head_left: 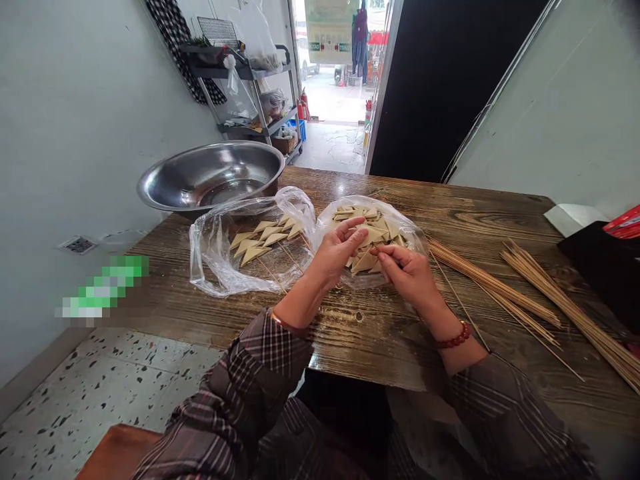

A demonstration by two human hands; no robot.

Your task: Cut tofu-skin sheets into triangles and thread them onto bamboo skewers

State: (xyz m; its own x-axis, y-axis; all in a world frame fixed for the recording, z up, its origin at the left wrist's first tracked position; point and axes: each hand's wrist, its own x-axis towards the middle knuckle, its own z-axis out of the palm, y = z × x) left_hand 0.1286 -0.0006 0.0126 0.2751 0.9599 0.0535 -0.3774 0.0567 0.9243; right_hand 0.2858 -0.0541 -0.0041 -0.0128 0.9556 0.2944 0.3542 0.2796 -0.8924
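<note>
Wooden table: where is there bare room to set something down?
Bare: the far strip behind the skewers, right of the right bag; the near strip between the forearms. Crowded: around the steel basin, left bag and hands.

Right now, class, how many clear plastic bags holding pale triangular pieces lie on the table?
2: the left bag, in front of the metal bowl, and the right bag, partly hidden by the left hand and right hand. More could lie hidden beneath.

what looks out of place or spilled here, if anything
No obvious spill or damage. One thin stick strays from the bundle beside the right hand, and a pixelated green patch at left hides whatever lies beneath.
</note>
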